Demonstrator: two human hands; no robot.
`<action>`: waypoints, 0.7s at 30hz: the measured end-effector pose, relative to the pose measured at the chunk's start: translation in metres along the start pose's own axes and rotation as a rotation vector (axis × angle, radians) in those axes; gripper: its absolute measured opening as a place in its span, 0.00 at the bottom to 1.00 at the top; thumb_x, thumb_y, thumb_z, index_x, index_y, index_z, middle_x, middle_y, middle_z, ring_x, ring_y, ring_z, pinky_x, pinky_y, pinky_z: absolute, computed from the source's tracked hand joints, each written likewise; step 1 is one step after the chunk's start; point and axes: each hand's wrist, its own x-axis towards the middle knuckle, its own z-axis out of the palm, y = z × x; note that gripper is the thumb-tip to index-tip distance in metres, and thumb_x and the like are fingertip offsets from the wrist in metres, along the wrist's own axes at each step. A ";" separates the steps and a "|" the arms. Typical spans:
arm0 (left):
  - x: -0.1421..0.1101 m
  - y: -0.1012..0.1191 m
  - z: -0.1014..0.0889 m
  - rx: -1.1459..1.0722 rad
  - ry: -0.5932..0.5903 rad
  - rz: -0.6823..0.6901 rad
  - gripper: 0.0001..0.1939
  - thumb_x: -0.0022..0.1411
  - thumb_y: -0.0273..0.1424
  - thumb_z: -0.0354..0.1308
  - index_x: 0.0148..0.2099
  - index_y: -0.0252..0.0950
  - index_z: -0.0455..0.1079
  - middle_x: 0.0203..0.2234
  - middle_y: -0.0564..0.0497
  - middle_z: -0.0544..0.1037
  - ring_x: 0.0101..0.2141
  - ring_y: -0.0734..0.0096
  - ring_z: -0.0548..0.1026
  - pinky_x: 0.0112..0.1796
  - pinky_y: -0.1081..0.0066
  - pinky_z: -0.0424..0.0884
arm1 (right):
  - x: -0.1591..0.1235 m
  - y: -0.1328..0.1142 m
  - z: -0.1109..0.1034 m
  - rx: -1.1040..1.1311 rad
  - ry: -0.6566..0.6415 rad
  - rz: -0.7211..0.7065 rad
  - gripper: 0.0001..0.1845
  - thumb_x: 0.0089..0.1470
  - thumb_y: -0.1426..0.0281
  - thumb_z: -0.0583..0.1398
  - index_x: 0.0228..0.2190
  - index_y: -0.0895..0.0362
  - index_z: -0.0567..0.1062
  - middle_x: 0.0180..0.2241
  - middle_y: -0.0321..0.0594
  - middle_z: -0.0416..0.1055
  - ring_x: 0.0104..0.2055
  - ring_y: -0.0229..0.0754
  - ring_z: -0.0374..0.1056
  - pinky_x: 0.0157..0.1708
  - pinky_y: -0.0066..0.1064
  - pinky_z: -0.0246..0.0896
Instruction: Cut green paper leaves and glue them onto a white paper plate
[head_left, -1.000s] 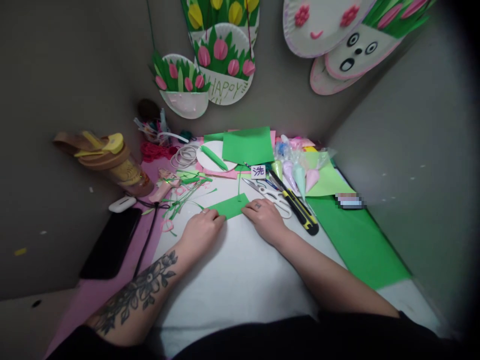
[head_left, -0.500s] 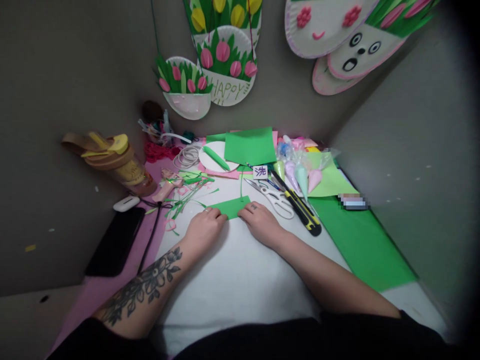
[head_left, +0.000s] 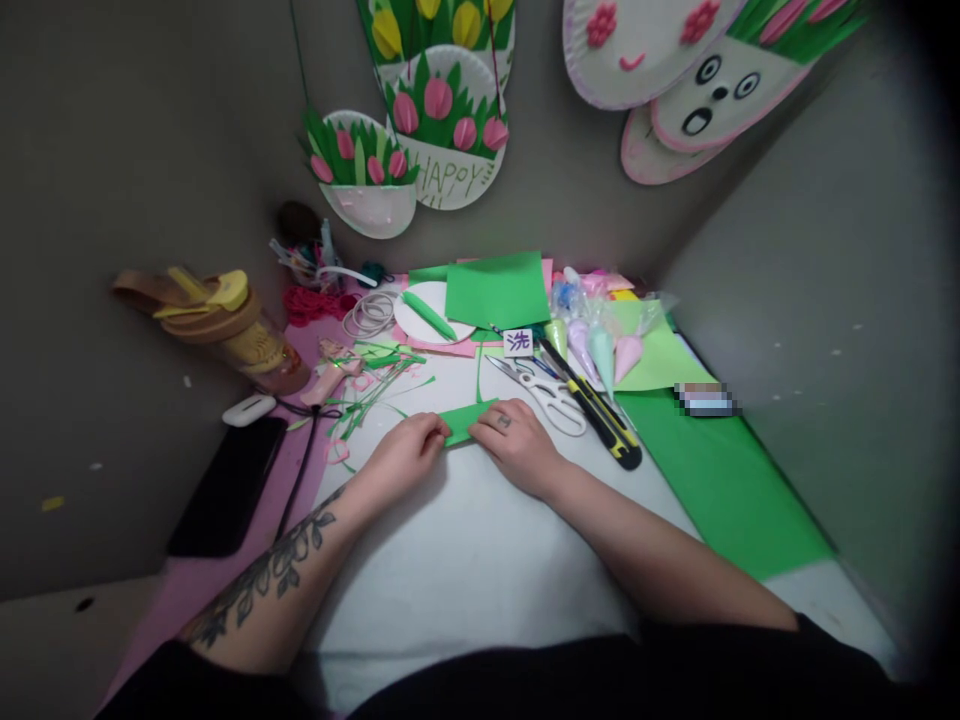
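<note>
A small green paper piece (head_left: 463, 421) lies on the white table sheet (head_left: 465, 560) in the middle of the view, folded over so it looks narrower. My left hand (head_left: 405, 455) pinches its left end with curled fingers. My right hand (head_left: 517, 445) grips the right end, fingers bent over the paper edge. Both hands are close together, almost touching across the paper.
White scissors (head_left: 551, 400) and a yellow-black utility knife (head_left: 600, 415) lie just right of my right hand. Green paper scraps (head_left: 371, 385) lie to the left, a large green sheet (head_left: 712, 480) on the right, a black phone (head_left: 225, 485) and a bottle (head_left: 225, 325) far left. Paper-plate crafts hang on the wall.
My hands have drawn closer together and the green paper has been folded over, showing less flat surface than before.
</note>
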 end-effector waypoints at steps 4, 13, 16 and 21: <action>-0.003 0.007 -0.001 0.184 0.031 0.057 0.06 0.60 0.29 0.54 0.39 0.35 0.71 0.35 0.46 0.74 0.40 0.62 0.71 0.42 0.65 0.67 | 0.001 -0.002 -0.001 0.001 -0.016 0.019 0.08 0.59 0.75 0.57 0.30 0.56 0.76 0.31 0.40 0.73 0.40 0.44 0.61 0.42 0.36 0.51; -0.004 0.016 0.003 0.478 -0.036 0.121 0.11 0.65 0.29 0.49 0.39 0.35 0.73 0.34 0.46 0.76 0.38 0.61 0.73 0.40 0.64 0.68 | 0.002 -0.008 0.000 0.012 -0.152 0.106 0.09 0.59 0.74 0.57 0.30 0.56 0.76 0.30 0.42 0.71 0.39 0.45 0.59 0.41 0.36 0.50; -0.004 0.016 0.005 0.522 -0.048 0.125 0.12 0.66 0.29 0.48 0.37 0.35 0.73 0.32 0.46 0.75 0.37 0.61 0.73 0.40 0.64 0.68 | 0.004 -0.010 0.002 0.044 -0.191 0.147 0.09 0.60 0.73 0.56 0.30 0.57 0.76 0.32 0.43 0.71 0.40 0.46 0.60 0.41 0.36 0.51; -0.003 0.017 0.009 0.532 -0.025 0.115 0.11 0.66 0.29 0.48 0.37 0.35 0.72 0.32 0.46 0.75 0.37 0.62 0.72 0.40 0.65 0.68 | 0.007 -0.013 0.005 0.100 -0.223 0.185 0.09 0.60 0.73 0.55 0.32 0.57 0.75 0.32 0.43 0.71 0.40 0.46 0.61 0.42 0.36 0.53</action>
